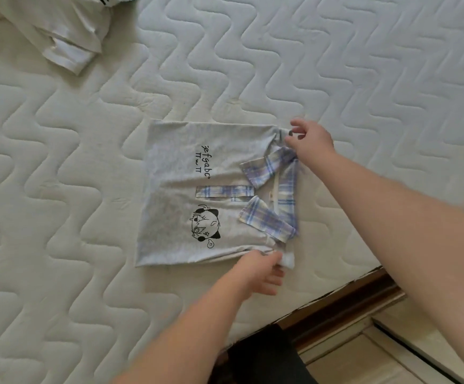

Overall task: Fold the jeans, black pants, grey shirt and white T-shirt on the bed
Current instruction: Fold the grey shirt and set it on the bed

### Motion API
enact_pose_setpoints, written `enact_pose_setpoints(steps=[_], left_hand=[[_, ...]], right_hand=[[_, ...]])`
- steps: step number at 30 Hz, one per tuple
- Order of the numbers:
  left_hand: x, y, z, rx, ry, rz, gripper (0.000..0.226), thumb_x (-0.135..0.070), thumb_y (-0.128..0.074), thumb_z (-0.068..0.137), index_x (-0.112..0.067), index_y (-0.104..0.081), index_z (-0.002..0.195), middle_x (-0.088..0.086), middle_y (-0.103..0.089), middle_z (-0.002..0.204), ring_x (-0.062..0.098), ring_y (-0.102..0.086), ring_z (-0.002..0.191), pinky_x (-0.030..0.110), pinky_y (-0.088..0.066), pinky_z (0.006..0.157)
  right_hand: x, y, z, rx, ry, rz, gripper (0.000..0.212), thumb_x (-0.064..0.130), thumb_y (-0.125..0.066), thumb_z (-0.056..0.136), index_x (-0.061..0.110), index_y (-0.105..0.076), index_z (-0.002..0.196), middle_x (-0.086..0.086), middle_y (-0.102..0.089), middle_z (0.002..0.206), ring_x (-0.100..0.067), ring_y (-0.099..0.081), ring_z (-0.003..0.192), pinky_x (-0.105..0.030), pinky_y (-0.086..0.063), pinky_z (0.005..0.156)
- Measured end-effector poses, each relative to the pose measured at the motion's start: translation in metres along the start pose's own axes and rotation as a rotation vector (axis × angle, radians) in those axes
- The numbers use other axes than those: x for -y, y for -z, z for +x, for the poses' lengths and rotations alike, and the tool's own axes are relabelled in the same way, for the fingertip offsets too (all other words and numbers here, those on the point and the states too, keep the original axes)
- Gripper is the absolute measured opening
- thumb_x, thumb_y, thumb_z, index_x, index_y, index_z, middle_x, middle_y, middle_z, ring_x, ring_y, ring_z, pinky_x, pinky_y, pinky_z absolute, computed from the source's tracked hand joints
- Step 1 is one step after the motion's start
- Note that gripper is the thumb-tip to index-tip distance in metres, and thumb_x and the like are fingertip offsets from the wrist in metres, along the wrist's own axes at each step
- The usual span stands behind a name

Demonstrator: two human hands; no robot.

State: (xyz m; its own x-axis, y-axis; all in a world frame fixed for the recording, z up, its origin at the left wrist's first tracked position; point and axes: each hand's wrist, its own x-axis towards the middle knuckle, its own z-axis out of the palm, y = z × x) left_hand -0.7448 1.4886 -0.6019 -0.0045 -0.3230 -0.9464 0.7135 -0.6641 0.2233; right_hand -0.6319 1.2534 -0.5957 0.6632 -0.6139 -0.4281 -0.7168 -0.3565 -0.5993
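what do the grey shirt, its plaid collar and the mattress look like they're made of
Grey shirt: soft matte knit, probably cotton jersey, heathered. Plaid collar: thin woven cloth, checks and crisp edges. Mattress: padded quilted fabric, stitched wavy channels.

Both forearms are bare, with no sleeve reaching either wrist. The left hand [261, 273] and right hand [309, 141] wear no rings, watch or gloves. Below the left forearm shows dark clothing [264, 356].

Grey shirt [170, 214] with blue-plaid collar [269, 187]; white quilted bed [308, 65].

quilted bed [336, 65], grey shirt [175, 217], white T-shirt [67, 31]
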Motion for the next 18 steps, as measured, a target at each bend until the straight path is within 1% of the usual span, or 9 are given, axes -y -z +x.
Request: enact_pose_setpoints(steps=[2,4,6,9,12,14,15,16,18], left_hand=[[-0.009,0.022,-0.01,0.141,0.038,0.261,0.047,-0.05,-0.052,0.095,-0.006,-0.067,0.097,0.006,-0.075,0.09,0.015,-0.073,0.075,0.027,-0.056,0.056],[-0.019,0.042,-0.019,0.187,-0.024,0.417,0.043,-0.049,-0.053,0.095,-0.01,-0.069,0.091,0.005,-0.076,0.087,0.013,-0.073,0.074,0.025,-0.055,0.057],[-0.032,0.056,-0.024,0.068,-0.207,0.538,0.031,-0.04,-0.055,0.097,-0.015,-0.067,0.085,-0.001,-0.075,0.081,0.006,-0.07,0.069,0.022,-0.054,0.056],[-0.064,0.072,-0.02,-0.23,-0.493,0.754,0.017,-0.032,-0.056,0.097,-0.019,-0.064,0.089,-0.006,-0.072,0.078,0.005,-0.066,0.068,0.024,-0.052,0.062],[-0.096,0.084,-0.008,-0.379,-0.634,0.936,0.014,-0.031,-0.056,0.097,-0.02,-0.064,0.099,-0.009,-0.067,0.088,0.01,-0.063,0.081,0.029,-0.053,0.075],[-0.116,0.088,0.002,-0.411,-0.735,1.018,0.013,-0.026,-0.056,0.096,-0.02,-0.064,0.103,-0.01,-0.063,0.092,0.01,-0.059,0.084,0.031,-0.052,0.08],[-0.125,0.089,0.007,-0.414,-0.784,1.063,0.014,-0.024,-0.056,0.095,-0.019,-0.064,0.106,-0.008,-0.061,0.097,0.01,-0.058,0.088,0.03,-0.05,0.082],[-0.134,0.09,0.013,-0.421,-0.825,1.114,0.017,-0.023,-0.057,0.094,-0.019,-0.063,0.11,-0.005,-0.06,0.104,0.012,-0.057,0.092,0.029,-0.047,0.083],[-0.151,0.094,0.023,-0.466,-0.891,1.221,0.026,-0.021,-0.058,0.093,-0.019,-0.061,0.118,0.002,-0.056,0.119,0.02,-0.055,0.105,0.028,-0.041,0.087]], right_hand=[[-0.012,0.004,-0.014,0.003,-0.063,0.048,0.047,0.021,-0.066,0.09,0.015,-0.053,0.135,-0.004,-0.061,0.126,-0.02,-0.058,0.112,-0.036,-0.045,0.1],[-0.026,-0.001,-0.035,0.006,-0.083,0.06,0.044,0.021,-0.065,0.09,0.014,-0.054,0.131,-0.005,-0.063,0.119,-0.02,-0.06,0.106,-0.033,-0.046,0.095],[-0.038,-0.014,-0.063,0.011,-0.129,0.1,0.033,0.022,-0.064,0.09,0.014,-0.057,0.122,-0.003,-0.063,0.105,-0.02,-0.061,0.096,-0.031,-0.046,0.085],[-0.053,-0.036,-0.109,-0.047,-0.274,0.178,0.014,0.029,-0.062,0.091,0.018,-0.056,0.098,0.005,-0.058,0.085,-0.02,-0.058,0.084,-0.027,-0.038,0.072],[-0.066,-0.053,-0.155,-0.047,-0.47,0.265,0.032,0.04,-0.051,0.096,0.012,-0.059,0.084,0.001,-0.067,0.074,-0.022,-0.065,0.072,-0.031,-0.048,0.067],[-0.071,-0.061,-0.188,0.007,-0.583,0.374,0.046,0.045,-0.045,0.099,0.01,-0.064,0.076,0.003,-0.066,0.055,-0.012,-0.064,0.049,-0.026,-0.048,0.051],[-0.072,-0.066,-0.204,0.037,-0.631,0.398,0.049,0.047,-0.044,0.099,0.012,-0.065,0.072,0.005,-0.066,0.053,-0.01,-0.063,0.046,-0.025,-0.047,0.049],[-0.073,-0.071,-0.218,0.068,-0.665,0.409,0.05,0.05,-0.044,0.098,0.015,-0.065,0.069,0.005,-0.067,0.055,-0.01,-0.065,0.05,-0.028,-0.05,0.053],[-0.071,-0.081,-0.237,0.125,-0.705,0.43,0.049,0.055,-0.048,0.095,0.017,-0.065,0.069,0.001,-0.071,0.067,-0.018,-0.07,0.07,-0.039,-0.057,0.07]])
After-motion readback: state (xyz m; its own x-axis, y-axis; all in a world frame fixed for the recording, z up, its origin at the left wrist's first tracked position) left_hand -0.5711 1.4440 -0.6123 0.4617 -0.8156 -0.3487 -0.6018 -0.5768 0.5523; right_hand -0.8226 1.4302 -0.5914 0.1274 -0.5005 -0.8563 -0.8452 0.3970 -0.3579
